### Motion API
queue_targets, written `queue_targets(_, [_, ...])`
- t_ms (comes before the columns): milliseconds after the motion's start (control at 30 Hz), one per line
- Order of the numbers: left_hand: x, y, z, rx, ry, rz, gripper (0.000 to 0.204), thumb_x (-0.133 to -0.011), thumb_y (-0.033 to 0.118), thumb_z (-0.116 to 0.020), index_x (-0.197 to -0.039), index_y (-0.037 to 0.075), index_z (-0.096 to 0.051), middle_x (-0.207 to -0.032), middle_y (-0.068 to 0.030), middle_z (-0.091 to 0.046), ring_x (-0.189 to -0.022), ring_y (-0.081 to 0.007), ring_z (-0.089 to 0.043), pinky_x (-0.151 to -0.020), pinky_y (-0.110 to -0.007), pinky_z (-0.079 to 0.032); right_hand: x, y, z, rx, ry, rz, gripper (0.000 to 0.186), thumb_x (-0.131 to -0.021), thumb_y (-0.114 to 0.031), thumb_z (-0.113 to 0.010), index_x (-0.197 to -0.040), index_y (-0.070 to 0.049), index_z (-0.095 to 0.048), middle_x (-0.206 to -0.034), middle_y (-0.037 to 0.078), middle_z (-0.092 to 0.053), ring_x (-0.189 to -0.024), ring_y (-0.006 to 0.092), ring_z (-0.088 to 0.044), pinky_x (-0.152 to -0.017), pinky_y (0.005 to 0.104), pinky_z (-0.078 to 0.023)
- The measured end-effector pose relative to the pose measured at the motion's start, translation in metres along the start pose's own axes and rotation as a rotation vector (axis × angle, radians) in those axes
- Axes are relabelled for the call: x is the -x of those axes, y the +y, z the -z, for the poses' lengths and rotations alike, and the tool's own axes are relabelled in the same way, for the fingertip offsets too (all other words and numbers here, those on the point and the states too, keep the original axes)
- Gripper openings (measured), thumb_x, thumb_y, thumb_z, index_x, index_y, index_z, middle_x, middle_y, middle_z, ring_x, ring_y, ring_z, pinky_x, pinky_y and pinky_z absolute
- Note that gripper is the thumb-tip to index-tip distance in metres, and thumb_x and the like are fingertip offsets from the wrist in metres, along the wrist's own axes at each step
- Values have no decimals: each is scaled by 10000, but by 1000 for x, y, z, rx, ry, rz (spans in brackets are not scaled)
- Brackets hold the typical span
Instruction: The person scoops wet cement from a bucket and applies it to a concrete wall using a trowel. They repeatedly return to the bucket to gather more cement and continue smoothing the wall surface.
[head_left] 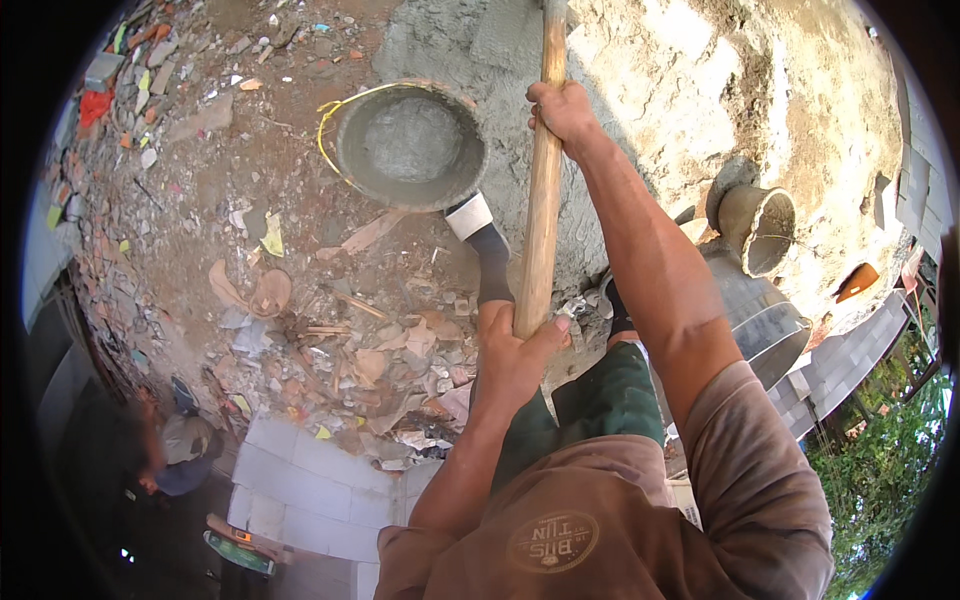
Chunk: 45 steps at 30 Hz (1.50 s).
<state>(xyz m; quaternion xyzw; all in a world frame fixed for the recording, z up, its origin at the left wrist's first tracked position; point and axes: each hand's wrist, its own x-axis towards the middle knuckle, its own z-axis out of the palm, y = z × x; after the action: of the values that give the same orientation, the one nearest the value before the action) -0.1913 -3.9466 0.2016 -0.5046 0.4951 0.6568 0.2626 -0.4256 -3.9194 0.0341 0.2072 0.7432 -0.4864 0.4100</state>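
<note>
Both of my hands are wrapped round a long wooden tool handle [542, 210], which runs upward out of the picture, so its working end is hidden. My left hand [513, 362] grips its lower end, close to my body, thumb lying against the wood. Farther along, my right hand [566, 115] holds the shaft with the arm stretched out. Wet grey mortar [455, 45] spreads over the ground beneath the far part of the handle. Left of the shaft stands a round bucket [365, 150] with a yellow cord handle and grey residue inside.
At right a mortar-crusted bucket [752, 225] lies tipped beside a large dark tub [765, 330]. Broken brick and scraps [380, 370] litter the ground at left. Grey blocks [310, 490] are stacked behind them. Another person [180, 450] is at the lower left, blurred.
</note>
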Motion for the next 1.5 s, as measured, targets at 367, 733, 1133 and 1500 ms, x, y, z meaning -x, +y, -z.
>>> queue_targets(367, [34,-41,-102,622,-89,276,347,-827,310,-685,-906,49,-470,-618,-26,-500,-418,-92,-454,-368,-216,-353,-6,93,10,797,-227,-117,568,-812,-310,-531,-1114,156,-413,-977,316,-604,-945,410,-610,-801,420,-498])
queue_targets(733, [116,-26,-125,395,-307,597,359,-790,243,-677,-937,2,-454,-666,-62,-528,-477,-130,-510,-401,-263,-383,99,233,137,550,-173,-434,368,-779,-239,-581,-847,123,-576,-679,167,-594,-582,247,-604,-544,390,-476])
queue_targets(1133, [181,-4,34,-802,-402,240,597,-725,355,-674,-1177,26,-463,-844,-237,-638,-795,-392,-636,-704,-413,-487,181,139,138,-554,207,-324,154,-799,-105,-561,-881,-22,-460,-675,78,-499,-518,194,-558,-443,349,-494])
queue_targets(1500, [141,-89,64,-972,-144,182,459,-676,242,-720,-1035,19,-541,-852,-218,-643,-817,-364,-634,-713,-415,-493,190,131,79,-613,132,-42,324,-826,-128,-593,-1025,-17,-362,-783,75,-504,-592,151,-570,-518,296,-481])
